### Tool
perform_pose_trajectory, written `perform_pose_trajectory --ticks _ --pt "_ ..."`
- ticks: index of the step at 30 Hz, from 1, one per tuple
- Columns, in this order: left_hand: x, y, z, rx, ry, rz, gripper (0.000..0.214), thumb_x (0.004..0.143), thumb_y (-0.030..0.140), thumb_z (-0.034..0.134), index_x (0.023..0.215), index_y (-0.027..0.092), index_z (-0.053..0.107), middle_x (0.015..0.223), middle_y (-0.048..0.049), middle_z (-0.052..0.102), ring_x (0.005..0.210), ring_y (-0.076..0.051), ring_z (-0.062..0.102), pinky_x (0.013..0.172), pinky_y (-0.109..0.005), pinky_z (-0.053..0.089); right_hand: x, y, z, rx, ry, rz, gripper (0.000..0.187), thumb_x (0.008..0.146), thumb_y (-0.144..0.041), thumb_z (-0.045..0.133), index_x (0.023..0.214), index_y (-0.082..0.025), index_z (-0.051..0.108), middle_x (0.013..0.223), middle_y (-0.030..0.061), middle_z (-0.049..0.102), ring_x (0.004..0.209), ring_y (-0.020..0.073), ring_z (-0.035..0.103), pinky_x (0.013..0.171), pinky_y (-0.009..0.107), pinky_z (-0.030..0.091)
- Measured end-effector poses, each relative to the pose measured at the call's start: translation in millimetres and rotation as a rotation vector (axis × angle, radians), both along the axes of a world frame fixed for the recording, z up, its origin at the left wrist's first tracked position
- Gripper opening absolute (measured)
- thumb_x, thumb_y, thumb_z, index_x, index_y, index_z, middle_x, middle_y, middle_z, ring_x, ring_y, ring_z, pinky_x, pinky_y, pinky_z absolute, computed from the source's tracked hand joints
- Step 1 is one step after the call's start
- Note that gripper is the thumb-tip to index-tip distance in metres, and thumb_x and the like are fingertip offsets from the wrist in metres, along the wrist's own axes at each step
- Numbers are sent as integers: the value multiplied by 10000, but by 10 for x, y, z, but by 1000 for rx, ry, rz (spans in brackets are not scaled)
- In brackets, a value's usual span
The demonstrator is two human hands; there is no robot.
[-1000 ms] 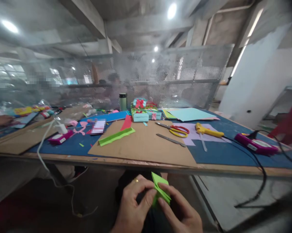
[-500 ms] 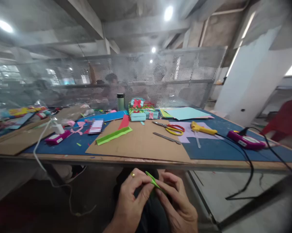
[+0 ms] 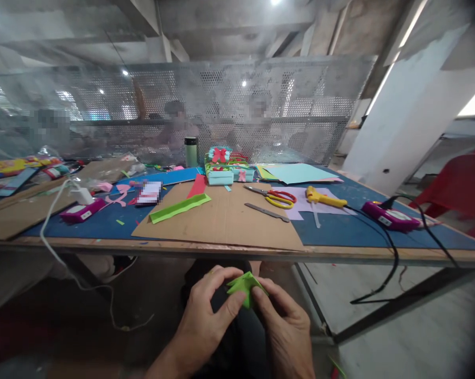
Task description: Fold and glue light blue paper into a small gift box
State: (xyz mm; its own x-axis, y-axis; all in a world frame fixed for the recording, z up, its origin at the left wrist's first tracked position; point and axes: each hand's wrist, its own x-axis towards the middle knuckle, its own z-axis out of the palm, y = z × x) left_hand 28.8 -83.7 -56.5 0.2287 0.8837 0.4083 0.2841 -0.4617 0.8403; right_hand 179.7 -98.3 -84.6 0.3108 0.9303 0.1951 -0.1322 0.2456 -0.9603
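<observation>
Below the table's front edge, my left hand [image 3: 206, 321] and my right hand [image 3: 287, 329] both pinch a small folded piece of green paper [image 3: 243, 287]. The fingers of each hand are closed on it, thumbs pressed to its sides. On the table above lie a brown cardboard sheet [image 3: 221, 223], a long folded green strip [image 3: 180, 208], red and yellow scissors [image 3: 275, 197], a metal blade [image 3: 267, 212] and a yellow glue gun [image 3: 324, 198].
A decorated light-blue box [image 3: 225, 168] and a green flask [image 3: 190, 151] stand at the table's back. Purple devices [image 3: 389, 217] [image 3: 79, 212] with cables lie right and left. A mesh screen [image 3: 229, 105] backs the table, people behind it. A red chair [image 3: 462, 189] is at right.
The green paper has turned in my hands from edge-on to a broader folded shape. The camera tipped down and the hands rose slightly toward the table edge.
</observation>
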Motion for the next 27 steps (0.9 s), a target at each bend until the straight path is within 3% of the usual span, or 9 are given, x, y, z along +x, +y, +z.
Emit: perform_pose_trajectory --ticks 4,10,17,21,27 --pt "42 -9 23 -81 -81 -3 192 950 327 570 874 180 666 853 -22 652 812 -158 620 751 -252 476 -7 16 -8 -87 62 10 239 726 -400 814 887 -224 829 894 65 782 843 221 710 771 299 580" --pt "62 25 -14 -97 -103 18 202 949 324 572 858 173 671 818 -19 635 763 -147 602 704 -235 459 -7 36 -32 -149 74 45 314 725 -439 815 946 -215 817 956 83 789 912 248 719 839 331 575" --pt "45 54 -63 -170 -97 -13 225 946 331 567 812 168 644 773 -11 596 694 -135 577 650 -230 445 63 100 71 6 -151 54 280 781 -422 759 962 -215 809 931 71 772 851 224 710 765 295 576" --pt "58 58 -46 -165 -56 -24 218 941 312 568 793 170 643 771 -13 595 720 -143 573 670 -235 443 114 121 140 122 -268 91 196 825 -385 718 857 -210 798 815 43 732 771 185 672 704 243 547" --pt "93 51 -16 -146 -20 -17 122 913 252 592 864 180 677 795 -8 592 752 -149 562 690 -240 424 174 143 119 106 -283 121 200 842 -382 705 826 -198 782 773 35 686 707 169 622 621 228 504"
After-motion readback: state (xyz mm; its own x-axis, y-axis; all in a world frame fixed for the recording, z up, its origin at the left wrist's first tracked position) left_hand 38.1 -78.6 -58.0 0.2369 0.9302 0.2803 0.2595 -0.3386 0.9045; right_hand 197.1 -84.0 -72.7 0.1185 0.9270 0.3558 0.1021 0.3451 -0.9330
